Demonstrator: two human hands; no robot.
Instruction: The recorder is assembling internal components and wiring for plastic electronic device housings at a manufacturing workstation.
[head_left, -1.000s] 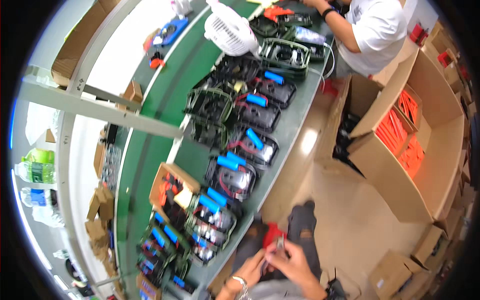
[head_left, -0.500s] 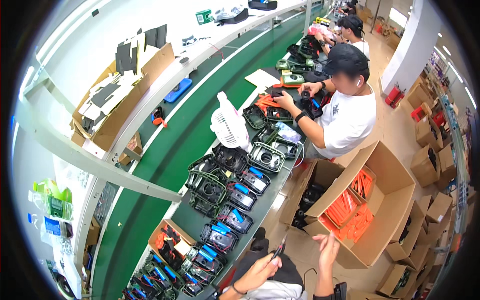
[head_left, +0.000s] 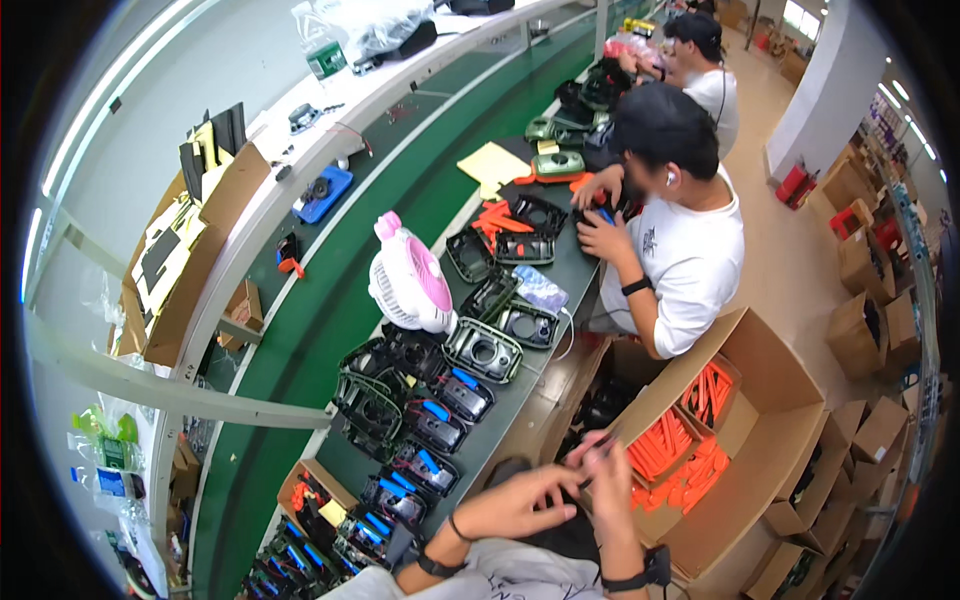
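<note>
The person's left hand (head_left: pixel 520 505) and right hand (head_left: pixel 612 488) are meeting just off the near edge of the workbench (head_left: pixel 560 265), fingers of both closing around a small dark part (head_left: pixel 597 452) pinched between the fingertips. What the part is, I cannot tell; it is too small and blurred. It is sitting in the air between the bench edge and the open cardboard box (head_left: pixel 760 440) of orange pieces (head_left: pixel 680 455) at the person's right.

As I see it, the grip is a fingertip one over open floor, so a slip could be dropping the part down between bench and box, where it would be hard to find. An elbow swinging left might also be knocking the row of black housings with blue inserts (head_left: pixel 430 420) lined along the near edge.

The bench is running long and dark beside a green conveyor belt (head_left: pixel 330 300), and it is crowded: black and grey housings, a pink and white desk fan (head_left: pixel 410 280) standing at the belt-side edge, a yellow sheet (head_left: pixel 492 162) further up. A co-worker in a white shirt (head_left: pixel 685 255) is working at the same bench beyond, another person behind. More brown boxes are piling along the right wall of the room.
</note>
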